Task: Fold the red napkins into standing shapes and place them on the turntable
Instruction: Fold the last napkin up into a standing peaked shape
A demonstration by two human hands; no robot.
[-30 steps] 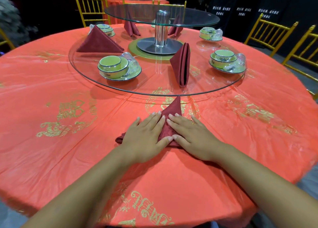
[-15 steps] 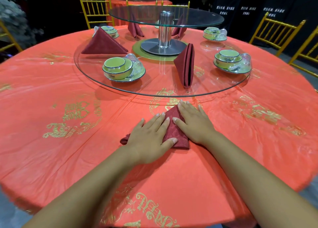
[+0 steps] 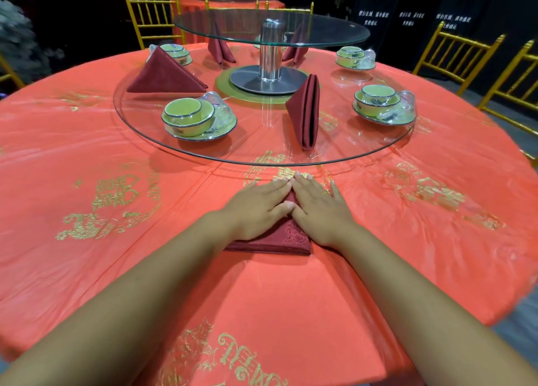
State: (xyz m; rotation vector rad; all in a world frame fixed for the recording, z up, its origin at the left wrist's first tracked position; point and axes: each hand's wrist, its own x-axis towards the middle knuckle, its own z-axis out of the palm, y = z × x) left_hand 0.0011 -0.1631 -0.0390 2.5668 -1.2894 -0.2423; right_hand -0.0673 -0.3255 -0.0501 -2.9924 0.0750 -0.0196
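Observation:
A dark red napkin (image 3: 286,238), folded into a flat triangle, lies on the red tablecloth just before the glass turntable (image 3: 262,152). My left hand (image 3: 259,206) and my right hand (image 3: 321,208) press flat on it side by side, fingers straight, pointing at the turntable. They cover most of the triangle, including its tip. On the turntable a folded napkin (image 3: 305,112) stands upright near the front. Another (image 3: 163,77) stands as a wide tent at the left. Two more (image 3: 219,47) stand behind the steel post.
Green cup-and-saucer sets (image 3: 192,119) (image 3: 381,103) sit on the turntable, others farther back. A smaller glass tier (image 3: 270,31) rises on a steel post (image 3: 270,59) at the centre. Gold chairs (image 3: 457,56) ring the round table (image 3: 87,152).
Both hands slid forward along the napkin toward its tip and closed together. More of the napkin's near edge now shows behind my wrists.

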